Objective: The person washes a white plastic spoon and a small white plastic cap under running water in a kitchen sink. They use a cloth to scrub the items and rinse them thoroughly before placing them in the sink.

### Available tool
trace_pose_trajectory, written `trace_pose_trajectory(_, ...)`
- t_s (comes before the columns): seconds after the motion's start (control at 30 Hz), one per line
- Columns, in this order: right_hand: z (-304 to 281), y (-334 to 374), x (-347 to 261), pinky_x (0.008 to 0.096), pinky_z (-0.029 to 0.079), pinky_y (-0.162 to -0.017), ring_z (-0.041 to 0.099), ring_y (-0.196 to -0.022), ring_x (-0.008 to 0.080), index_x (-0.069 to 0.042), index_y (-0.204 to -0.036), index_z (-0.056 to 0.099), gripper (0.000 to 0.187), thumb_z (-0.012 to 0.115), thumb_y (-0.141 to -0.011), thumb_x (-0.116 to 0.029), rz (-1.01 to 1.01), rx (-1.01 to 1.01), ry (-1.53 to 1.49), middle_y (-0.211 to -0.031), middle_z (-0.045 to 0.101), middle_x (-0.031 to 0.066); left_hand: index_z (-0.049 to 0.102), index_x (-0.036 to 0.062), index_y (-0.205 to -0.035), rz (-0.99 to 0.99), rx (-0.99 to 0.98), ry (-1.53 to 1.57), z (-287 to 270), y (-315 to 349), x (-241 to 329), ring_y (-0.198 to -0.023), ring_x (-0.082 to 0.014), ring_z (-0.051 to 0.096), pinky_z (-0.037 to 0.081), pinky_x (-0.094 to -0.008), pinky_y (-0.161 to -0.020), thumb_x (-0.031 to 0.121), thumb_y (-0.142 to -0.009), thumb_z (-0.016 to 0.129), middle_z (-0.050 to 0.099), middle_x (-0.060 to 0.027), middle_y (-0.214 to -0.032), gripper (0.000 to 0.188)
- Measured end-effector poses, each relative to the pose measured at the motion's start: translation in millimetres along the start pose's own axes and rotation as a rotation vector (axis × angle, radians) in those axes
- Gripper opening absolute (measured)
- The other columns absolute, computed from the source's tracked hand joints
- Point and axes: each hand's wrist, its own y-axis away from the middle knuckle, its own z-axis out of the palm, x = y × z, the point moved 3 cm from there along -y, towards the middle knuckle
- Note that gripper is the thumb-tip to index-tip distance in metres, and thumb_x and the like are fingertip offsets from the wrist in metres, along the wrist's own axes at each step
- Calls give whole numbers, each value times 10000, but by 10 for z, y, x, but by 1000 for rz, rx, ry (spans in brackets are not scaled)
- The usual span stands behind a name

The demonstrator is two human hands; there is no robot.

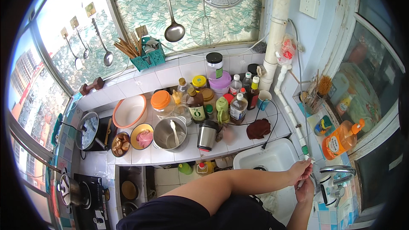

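Slim grey piece (300, 184), mostly hidden, gripped in the curled right hand (304, 192), over the right side of the white sink (270, 158) and near the faucet (338, 170). Right forearm (299, 216) angled up from the lower edge. Just above, left hand (300, 171) with fingers bent inward, impossible to tell whether holding anything; left arm (255, 180) reaching across from the left, elbow slightly bent. Close by, white pipe (290, 110) with green fitting (304, 150). Well apart, on the tiled table (164, 157), steel pot (162, 135).
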Motion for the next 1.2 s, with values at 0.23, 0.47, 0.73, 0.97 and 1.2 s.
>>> trace_pose_trajectory(0.23, -158, -571, 134, 153, 379, -469, 417, -498, -19, -199, -874, 547, 169, 438, -950, -304, 80, -482, -240, -620, 466, -111, 522, 75, -881, 285, 68, -433, -85, 108, -111, -567, -80, 467, 414, -209, -523, 315, -915, 498, 505, 16, -685, 244)
trace_pose_trajectory(0.47, -110, -748, 218, 212, 417, -549, 495, -600, 84, -106, -1021, 536, 291, 544, -899, -371, 104, -385, -62, -744, 538, -21, 504, 50, -974, 693, 7, -937, -98, 530, -186, -895, -223, 527, 419, -329, -825, 86, -784, 556, 503, -112, -917, 201)
trace_pose_trajectory(0.73, -150, -260, 342, 276, 459, -662, 544, -745, 120, -60, -1113, 501, 504, 517, -870, -502, -15, -20, 134, -788, 550, 8, 533, 43, -842, 709, -114, -1048, -442, 426, -364, -678, -153, 527, 434, -277, -590, 159, -834, 529, 549, -53, -756, 116)
trace_pose_trajectory(0.97, -214, 203, 287, 195, 362, -476, 451, -578, 82, -83, -1055, 515, 466, 484, -884, -516, -3, -20, 351, -723, 497, -20, 535, 23, -920, 72, -60, -799, -558, 681, -369, -659, -124, 541, 454, -275, -539, 134, -813, 508, 571, -47, -806, 157)
trace_pose_trajectory(1.2, -437, 389, 397, 179, 324, -502, 406, -578, 47, -105, -1020, 537, 378, 480, -907, -462, -27, 112, 359, -713, 475, -43, 507, 16, -1090, 48, 136, -633, -811, 473, -618, -710, -157, 556, 468, -290, -558, 239, -838, 504, 563, -73, -856, 336)
